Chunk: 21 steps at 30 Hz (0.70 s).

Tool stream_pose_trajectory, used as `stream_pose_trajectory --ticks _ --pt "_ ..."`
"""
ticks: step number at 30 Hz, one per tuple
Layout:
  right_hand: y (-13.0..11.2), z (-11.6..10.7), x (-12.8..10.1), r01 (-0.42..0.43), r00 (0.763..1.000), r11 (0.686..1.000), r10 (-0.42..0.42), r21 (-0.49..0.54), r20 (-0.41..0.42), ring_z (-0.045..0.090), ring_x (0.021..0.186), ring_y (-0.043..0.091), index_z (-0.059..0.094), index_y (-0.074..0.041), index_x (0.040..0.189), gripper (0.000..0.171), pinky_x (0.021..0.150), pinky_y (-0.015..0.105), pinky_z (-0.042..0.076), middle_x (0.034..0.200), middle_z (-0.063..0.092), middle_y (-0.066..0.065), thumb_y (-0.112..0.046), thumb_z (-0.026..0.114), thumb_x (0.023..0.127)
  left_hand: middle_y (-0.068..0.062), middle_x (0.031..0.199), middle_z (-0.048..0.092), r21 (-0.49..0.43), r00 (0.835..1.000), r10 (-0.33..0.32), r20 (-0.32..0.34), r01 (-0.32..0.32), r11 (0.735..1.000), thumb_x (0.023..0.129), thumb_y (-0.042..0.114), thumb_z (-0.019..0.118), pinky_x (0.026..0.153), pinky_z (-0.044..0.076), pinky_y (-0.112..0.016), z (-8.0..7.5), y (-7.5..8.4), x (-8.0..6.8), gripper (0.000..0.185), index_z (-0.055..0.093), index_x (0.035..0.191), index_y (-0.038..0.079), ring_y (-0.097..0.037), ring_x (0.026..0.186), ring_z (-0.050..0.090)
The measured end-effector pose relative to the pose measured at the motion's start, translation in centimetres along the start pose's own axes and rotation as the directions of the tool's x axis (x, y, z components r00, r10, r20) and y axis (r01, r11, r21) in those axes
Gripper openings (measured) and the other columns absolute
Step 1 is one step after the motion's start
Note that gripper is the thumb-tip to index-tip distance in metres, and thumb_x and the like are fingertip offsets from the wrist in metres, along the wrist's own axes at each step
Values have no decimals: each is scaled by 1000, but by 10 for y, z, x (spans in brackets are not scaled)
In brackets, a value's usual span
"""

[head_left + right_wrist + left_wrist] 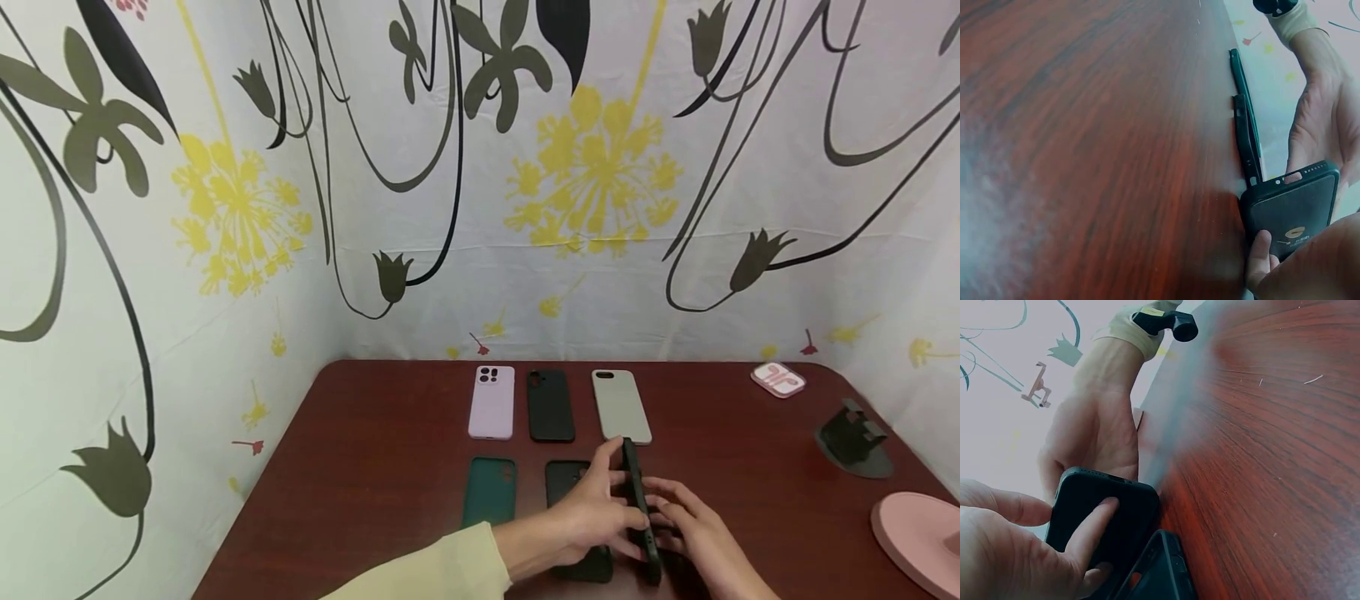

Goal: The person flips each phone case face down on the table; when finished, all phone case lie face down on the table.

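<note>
A black phone (640,508) stands on its long edge near the table's front edge, held between both hands. My left hand (600,512) grips it from the left, with a finger lying across its back (1094,531). My right hand (684,518) grips it from the right, thumb on the phone's face (1260,253). Under my left hand lies a black case (567,483), and a dark green case (489,492) lies to its left. Behind them sit a lilac case (491,402), another black case (550,406) and a grey-green case (620,406) in a row.
The dark red table (375,467) stands in a corner of flower-patterned cloth walls. At the right are a pink earbud box (778,379), a black phone stand (855,442) and a pink round object (918,533) at the edge.
</note>
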State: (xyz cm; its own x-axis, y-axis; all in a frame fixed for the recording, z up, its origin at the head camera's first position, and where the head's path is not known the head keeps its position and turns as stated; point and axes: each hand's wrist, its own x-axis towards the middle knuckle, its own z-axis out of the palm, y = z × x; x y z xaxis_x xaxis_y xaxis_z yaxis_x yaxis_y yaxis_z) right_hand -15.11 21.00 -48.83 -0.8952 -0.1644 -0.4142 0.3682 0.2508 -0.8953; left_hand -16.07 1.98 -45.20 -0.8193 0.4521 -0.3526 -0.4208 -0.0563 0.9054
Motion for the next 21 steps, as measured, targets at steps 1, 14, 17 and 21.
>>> stream_pose_trajectory --ticks 1,14,17,21 --pt "2 0 -1 16 1000 1000 -16 -7 3 65 126 32 30 -2 163 53 98 48 61 153 46 32 -23 41 115 -17 157 44 -4 1000 4 -1 -4 1000 88 -19 63 82 64 -63 -1 0 -1 100 26 162 37 -39 122 68" --pt "8 8 -6 96 994 974 -106 -205 -34 50 140 52 35 -6 164 68 101 53 58 161 40 32 -22 66 105 -11 147 55 -55 999 24 32 -22 998 85 -24 58 79 66 -53 -22 -6 -7 101 24 161 33 -30 103 74" --pt "6 7 -7 90 994 977 -102 -194 -50 49 141 53 36 -5 162 69 101 51 59 161 40 33 -22 68 104 -9 144 58 -64 999 35 22 -33 997 87 -23 59 79 66 -53 -22 -9 -6 97 26 160 32 -31 103 75" --pt "4 2 -6 58 994 987 -71 -153 -79 54 140 49 33 -2 162 75 98 45 62 159 43 34 -23 72 101 -8 146 57 -61 999 51 16 -50 997 91 -21 60 83 65 -57 -21 -10 -4 94 27 160 33 -33 108 75"
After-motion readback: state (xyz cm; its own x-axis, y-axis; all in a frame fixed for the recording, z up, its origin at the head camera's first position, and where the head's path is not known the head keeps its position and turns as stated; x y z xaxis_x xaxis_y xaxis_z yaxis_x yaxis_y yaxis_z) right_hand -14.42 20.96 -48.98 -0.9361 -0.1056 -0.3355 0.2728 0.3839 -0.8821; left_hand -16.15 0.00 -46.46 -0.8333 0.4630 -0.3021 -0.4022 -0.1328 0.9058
